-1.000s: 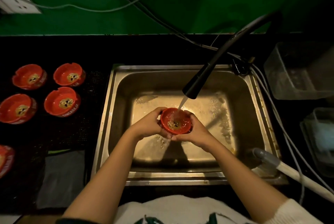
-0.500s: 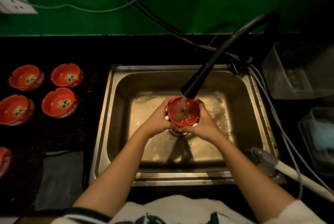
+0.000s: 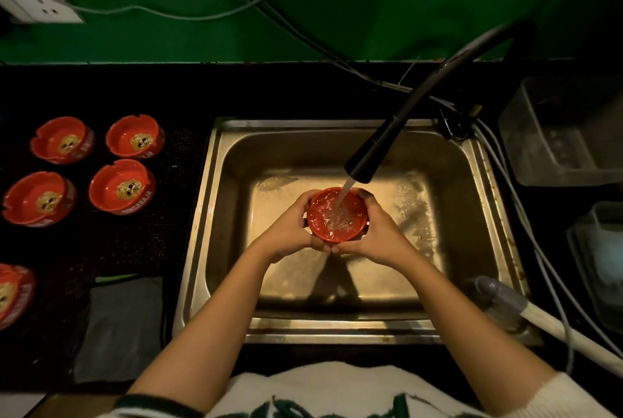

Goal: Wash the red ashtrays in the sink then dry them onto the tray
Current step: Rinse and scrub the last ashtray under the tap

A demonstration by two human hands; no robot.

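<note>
Over the steel sink (image 3: 215, 215) I hold a red ashtray (image 3: 323, 218) upright under the black faucet (image 3: 374, 151). Water runs into its bowl and splashes. My left hand (image 3: 290, 232) grips its left side and my right hand (image 3: 377, 235) grips its right side, thumbs meeting at the near rim. Several more red ashtrays sit on the dark tray (image 3: 168, 215) to the left, among them one nearest the sink (image 3: 121, 186) and one at the left edge (image 3: 13, 293).
A grey cloth (image 3: 121, 326) lies on the counter front left. Clear plastic containers (image 3: 566, 134) stand right of the sink. A white hose (image 3: 539, 316) crosses the sink's front right corner. Cables run along the green wall behind.
Both hands have kept the ashtray under the stream, raising it closer to the spout after the first frame. The bowl now faces up and is filled with splashing water.
</note>
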